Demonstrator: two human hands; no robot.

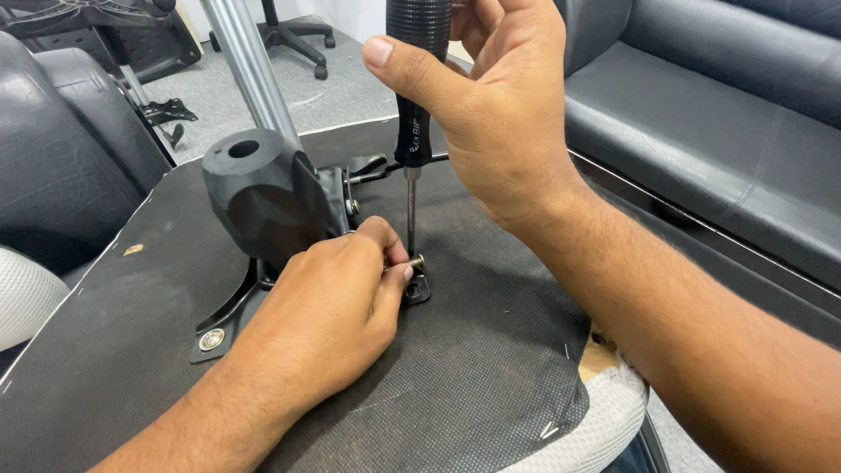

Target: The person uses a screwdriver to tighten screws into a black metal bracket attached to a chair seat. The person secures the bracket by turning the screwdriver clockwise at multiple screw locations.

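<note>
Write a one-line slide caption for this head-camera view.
Right hand holds a black-handled screwdriver upright while left hand steadies a small silver bolt at the black metal chair bracket.

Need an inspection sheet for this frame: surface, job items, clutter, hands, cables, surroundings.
Surface: upturned chair seat underside, black fabric, torn at the right edge.
Job's things: black metal bracket on the seat; bolt at its corner plate; black-handled screwdriver upright, tip at the bolt.
Clutter: nothing seen.
Grippers: left hand, fingers pinching the bolt; right hand gripping the screwdriver handle.
Cables: nothing seen.
Surroundings: black sofa right, chair base behind, grey floor.
</note>
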